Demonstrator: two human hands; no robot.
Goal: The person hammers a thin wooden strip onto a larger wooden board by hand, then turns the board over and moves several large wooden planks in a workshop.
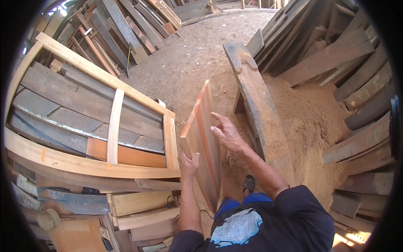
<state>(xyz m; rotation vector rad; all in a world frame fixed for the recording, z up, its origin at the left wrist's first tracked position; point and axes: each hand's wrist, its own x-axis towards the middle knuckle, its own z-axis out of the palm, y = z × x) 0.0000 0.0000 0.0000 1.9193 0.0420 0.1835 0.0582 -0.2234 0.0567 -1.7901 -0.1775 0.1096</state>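
A reddish-brown wooden panel (205, 145) with an orange streak stands on edge in front of me, tilted in the view. My left hand (189, 164) is closed on its left edge, thumb over the right face and fingers mostly hidden behind. On the panel's right side, my right hand (226, 132) has its fingers stretched out and apart. Its fingertips are close to the panel's face; whether they touch it I cannot tell. To the left, a pale wooden frame (77, 157) with one crossbar lies over a stack of boards.
A long narrow bench (264, 111) dusted with sawdust stands to the right of the panel. Sawdust (312, 122) is heaped beyond it. Planks (331, 56) lean at the far right, and more boards (121, 25) lean at the far left. Stacked timber (145, 210) lies at the near left.
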